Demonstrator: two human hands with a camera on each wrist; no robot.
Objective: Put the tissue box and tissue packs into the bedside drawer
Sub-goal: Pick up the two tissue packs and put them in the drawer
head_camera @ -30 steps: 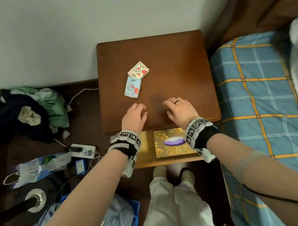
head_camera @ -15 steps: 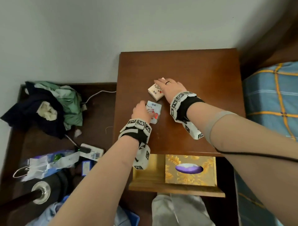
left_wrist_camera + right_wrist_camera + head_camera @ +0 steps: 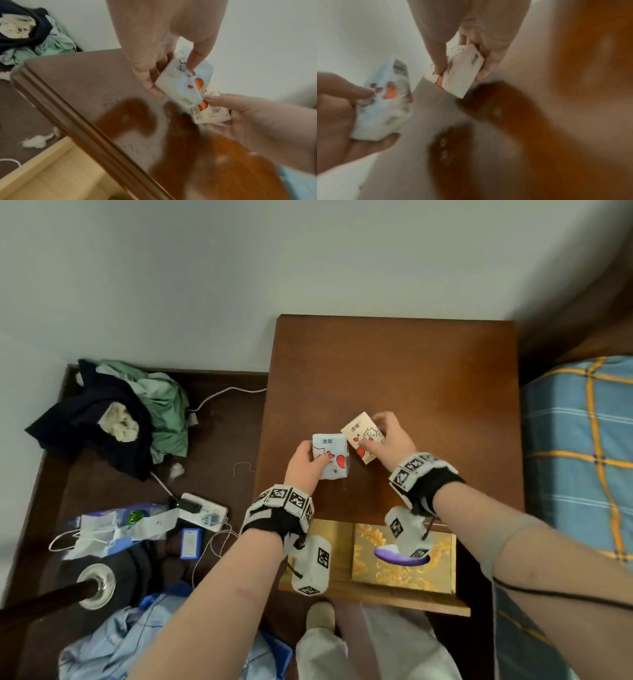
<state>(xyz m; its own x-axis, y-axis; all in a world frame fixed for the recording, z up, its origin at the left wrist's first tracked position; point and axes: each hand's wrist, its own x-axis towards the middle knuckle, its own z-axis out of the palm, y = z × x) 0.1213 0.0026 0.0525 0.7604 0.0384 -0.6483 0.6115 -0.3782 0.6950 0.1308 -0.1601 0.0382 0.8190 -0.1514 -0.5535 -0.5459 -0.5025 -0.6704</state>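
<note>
The tissue box (image 3: 404, 556) already sits in the open drawer (image 3: 376, 597). Your left hand (image 3: 301, 463) grips the blue pack (image 3: 330, 457), your right hand (image 3: 394, 440) the cream pack (image 3: 363, 436), both above the bench (image 3: 428, 371); 2 packs remain to stow.

Two tissue packs (image 3: 330, 457) held above the nightstand (image 3: 428, 364) — tissue box (image 3: 387, 570) in the drawer (image 3: 376, 599) below, bed (image 3: 579, 446) right.

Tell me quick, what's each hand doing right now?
Left hand: holding the blue tissue pack.
Right hand: holding the cream tissue pack.
</note>
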